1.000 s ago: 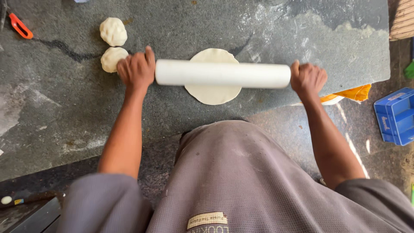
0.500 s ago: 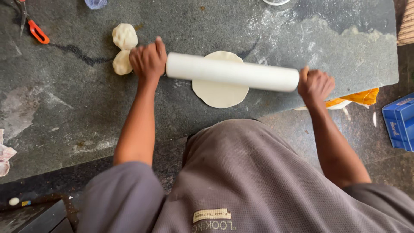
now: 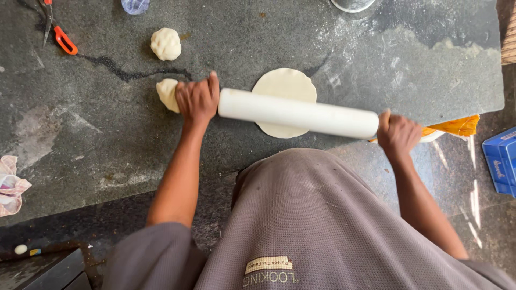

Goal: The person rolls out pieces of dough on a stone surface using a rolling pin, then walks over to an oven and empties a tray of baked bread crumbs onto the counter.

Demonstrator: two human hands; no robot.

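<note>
On the dark stone counter in front of you, a white rolling pin lies across a flat, pale round of dough, and you have one hand at each end of it. Your left hand is curled over the left end, fingers wrapped down around it; your right hand is closed the same way on the right end, which hangs near the counter's front edge. The pin sits slightly slanted, its left end farther from you than its right, and it covers the near half of the round, so the far half and a thin near rim show on either side of it. Judging by that, you are mid-stroke in rolling the dough thin. The round looks fairly even but not quite circular, so the next pass seems to call for equal pressure from both hands and a small turn of the dough to keep the shape true. Just beside your left hand, touching or nearly touching it, sits a ball of dough, with a second ball a little farther back. Orange-handled scissors lie well apart at the far left, and a blue box stands on the floor to your right.
</note>
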